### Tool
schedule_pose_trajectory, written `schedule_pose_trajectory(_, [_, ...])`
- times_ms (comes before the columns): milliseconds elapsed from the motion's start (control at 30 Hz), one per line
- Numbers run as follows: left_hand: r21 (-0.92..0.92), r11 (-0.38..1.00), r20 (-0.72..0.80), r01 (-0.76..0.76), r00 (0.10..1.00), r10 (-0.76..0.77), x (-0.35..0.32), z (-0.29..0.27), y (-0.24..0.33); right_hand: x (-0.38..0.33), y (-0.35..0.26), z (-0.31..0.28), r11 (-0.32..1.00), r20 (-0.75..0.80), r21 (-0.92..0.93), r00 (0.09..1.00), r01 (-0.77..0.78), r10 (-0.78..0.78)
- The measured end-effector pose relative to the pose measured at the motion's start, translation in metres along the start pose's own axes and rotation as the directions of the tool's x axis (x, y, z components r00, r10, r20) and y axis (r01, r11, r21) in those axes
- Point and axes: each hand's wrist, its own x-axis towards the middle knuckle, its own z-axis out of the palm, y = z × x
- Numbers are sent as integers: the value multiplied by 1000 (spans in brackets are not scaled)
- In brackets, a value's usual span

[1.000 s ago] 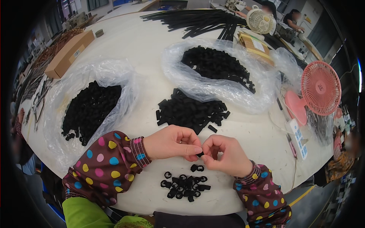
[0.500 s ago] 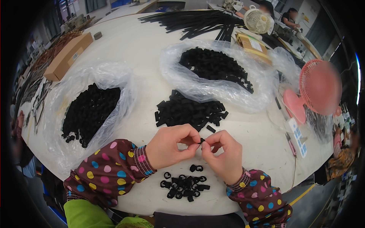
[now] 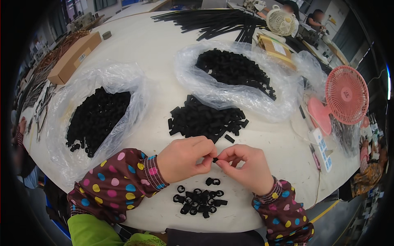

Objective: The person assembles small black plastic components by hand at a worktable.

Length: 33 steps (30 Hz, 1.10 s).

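Note:
Between the fingertips of my left hand and my right hand is a small black piece, mostly hidden by the fingers. Both hands pinch it over the white table. Just beyond them lies a heap of short black strip pieces, with one loose piece at its near edge. Close to my body sits a small pile of black rings, some showing pale insides. Two more little pieces rest a bit above that pile.
Clear plastic bags with black pieces lie at left and far centre. Long black strips spread across the far edge. A cardboard box stands far left; a pink fan and white power strip are on the right.
My right hand has shifted slightly right and nearer, its wrist turning a little. The pinched black piece has moved slightly nearer with the fingertips. The piles look the same.

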Motion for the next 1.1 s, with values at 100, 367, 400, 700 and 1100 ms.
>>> schedule_pose_trajectory(100, [115, 992, -51, -49, 997, 55, 1, 0, 4, -2, -3, 7, 988, -81, -129, 992, 84, -95])
schedule_pose_trajectory(367, [-223, 940, 108, 259, 965, -240, 6, -8, 7, -1, -7, 4, 973, -78, -174, 982, 154, -169])
schedule_pose_trajectory(400, [-505, 764, 248, 401, 916, -316, 6, -10, 3, -1, -6, 3, 995, -63, -19, 993, 100, -101])
schedule_pose_trajectory(700, [-768, 327, 522, 550, 834, -177, 4, -18, 4, -2, 0, 0, 612, 342, 703, 926, -363, 158])
schedule_pose_trajectory(1100, [-729, 333, 515, 599, 799, -311, 8, -8, -6, 3, 6, -4, 687, 195, 644, 941, -337, 278])
